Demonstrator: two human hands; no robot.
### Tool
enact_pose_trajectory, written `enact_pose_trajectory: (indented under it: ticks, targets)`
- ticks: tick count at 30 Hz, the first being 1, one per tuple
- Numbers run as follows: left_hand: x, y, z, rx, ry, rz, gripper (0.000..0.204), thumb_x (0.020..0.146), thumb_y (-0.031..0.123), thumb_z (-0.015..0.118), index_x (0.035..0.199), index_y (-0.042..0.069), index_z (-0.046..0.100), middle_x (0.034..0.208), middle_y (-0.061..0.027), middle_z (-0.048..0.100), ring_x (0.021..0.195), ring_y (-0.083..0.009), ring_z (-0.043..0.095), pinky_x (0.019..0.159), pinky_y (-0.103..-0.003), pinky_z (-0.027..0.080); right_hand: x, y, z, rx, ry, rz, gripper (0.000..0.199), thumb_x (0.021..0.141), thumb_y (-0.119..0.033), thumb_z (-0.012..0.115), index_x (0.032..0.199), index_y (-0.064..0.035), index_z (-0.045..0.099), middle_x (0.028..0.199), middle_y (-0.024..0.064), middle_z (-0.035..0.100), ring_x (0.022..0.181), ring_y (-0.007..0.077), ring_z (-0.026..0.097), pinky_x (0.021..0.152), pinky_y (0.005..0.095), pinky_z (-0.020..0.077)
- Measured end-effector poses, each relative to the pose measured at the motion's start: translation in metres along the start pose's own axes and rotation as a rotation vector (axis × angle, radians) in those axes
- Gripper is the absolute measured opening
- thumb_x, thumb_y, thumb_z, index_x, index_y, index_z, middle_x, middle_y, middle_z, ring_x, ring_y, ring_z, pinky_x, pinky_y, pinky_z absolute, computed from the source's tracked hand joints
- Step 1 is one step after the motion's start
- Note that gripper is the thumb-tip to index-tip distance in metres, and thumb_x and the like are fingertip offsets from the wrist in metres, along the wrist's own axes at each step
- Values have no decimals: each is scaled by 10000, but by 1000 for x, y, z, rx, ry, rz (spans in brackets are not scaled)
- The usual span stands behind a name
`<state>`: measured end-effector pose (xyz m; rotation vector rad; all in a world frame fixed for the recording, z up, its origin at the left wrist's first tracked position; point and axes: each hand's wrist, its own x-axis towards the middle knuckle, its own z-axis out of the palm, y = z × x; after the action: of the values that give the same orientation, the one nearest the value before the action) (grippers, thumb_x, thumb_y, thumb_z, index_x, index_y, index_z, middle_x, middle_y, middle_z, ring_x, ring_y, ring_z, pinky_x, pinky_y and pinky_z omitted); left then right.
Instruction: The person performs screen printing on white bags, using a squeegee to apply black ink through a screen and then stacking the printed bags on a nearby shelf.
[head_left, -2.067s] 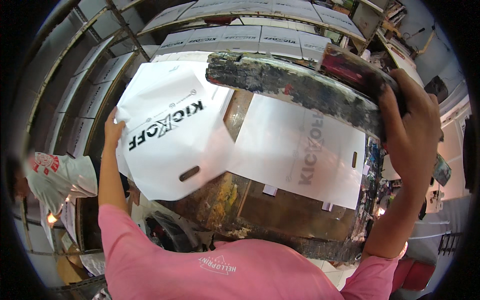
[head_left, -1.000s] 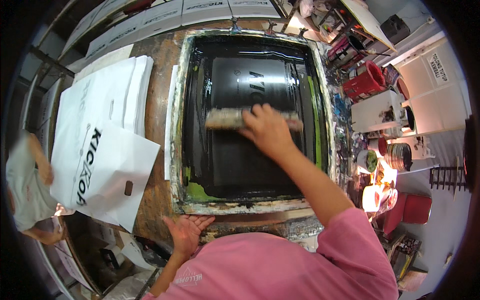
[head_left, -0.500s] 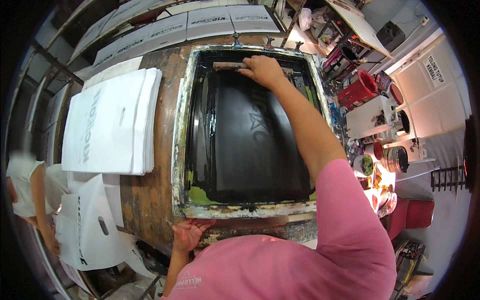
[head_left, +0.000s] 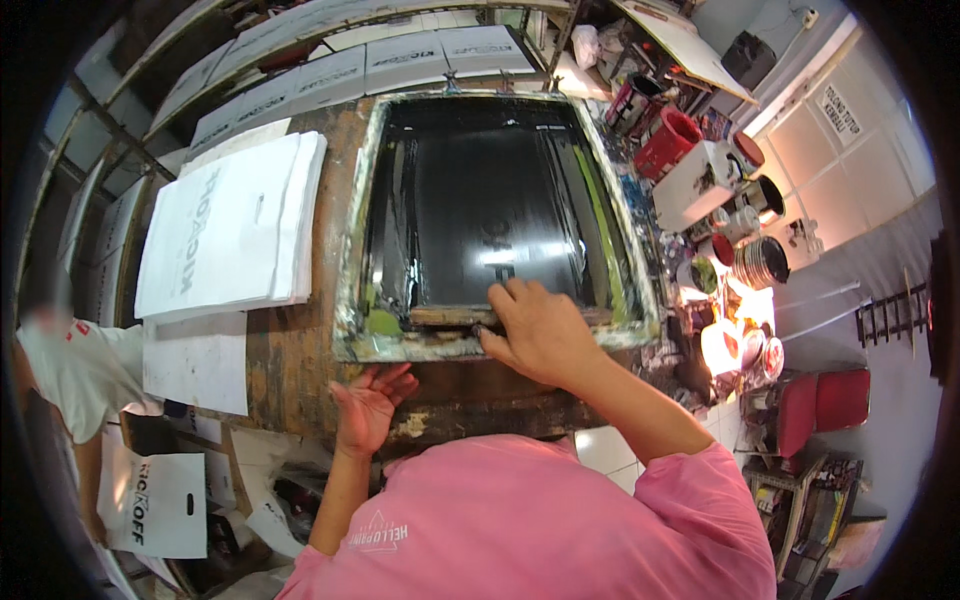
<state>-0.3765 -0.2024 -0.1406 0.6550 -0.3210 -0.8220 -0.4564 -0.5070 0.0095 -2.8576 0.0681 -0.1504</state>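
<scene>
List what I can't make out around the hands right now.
All in the head view:
- Squeegee: partly covered by the right hand.
- Whatever lies beneath the printing screen: hidden by its dark mesh.
- Left hand: too small to tell whether its fingertips touch the screen's frame.
- Bright pot: contents washed out by glare.

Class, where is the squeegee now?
In the head view, the squeegee lies just inside the near edge of the screen frame, in the grip of the right hand, with the left hand to its lower left.
</scene>
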Motion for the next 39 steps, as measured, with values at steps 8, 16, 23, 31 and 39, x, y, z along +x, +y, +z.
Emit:
enact_pose_trajectory:
  ticks: [8, 16, 23, 31, 39]
  targets:
    - [71, 96, 102, -166, -36, 305, 1142, 878, 896, 404, 1624, 37, 301, 1625, -298, 349, 1483, -419, 406, 1192, -546, 371, 63, -15, -117, -342, 662, -130, 307, 904, -373, 653, 980, -75, 655, 856, 104, 652, 855, 309, 638, 896, 496, 422]
    - [88, 11, 53, 2427, 414, -133, 1076, 894, 858, 425, 1639, 90, 312, 1674, -332, 188, 1572, -515, 73, 1179, -761, -21, 109, -17, -174, -342, 748, -236, 374, 889, -389, 638, 973, -33, 715, 858, 171, 720, 821, 366, 673, 826, 487, 448]
    - [84, -3, 42, 2348, 393, -173, 1119, 880, 851, 467, 1639, 49, 281, 1693, -293, 183, 1583, -486, 79, 1168, -765, -81, 129, -20, -205, -117, 689, -140, 426, 911, -364, 564, 692, -6, 643, 549, 123, 579, 524, 258, 560, 674, 433, 487]
    - [122, 21, 72, 1925, 329, 282, 900, 893, 549, 742, 1510, -41, 458, 1513, -269, 503, 1429, -458, 432, 1180, -640, 238, 142, -18, -220, -48, 640, -54, 445, 907, -369, 551, 672, -3, 645, 539, 130, 579, 505, 259, 557, 687, 431, 495]
    - [166, 71, 103, 1383, 642, 618, 379, 948, 74, 748, 1302, -42, 682, 960, -121, 757, 771, -120, 689, 734, -270, 570, 144, -31, -218, -59, 672, -3, 460, 906, -372, 536, 653, -5, 648, 528, 131, 576, 486, 260, 547, 709, 430, 501]
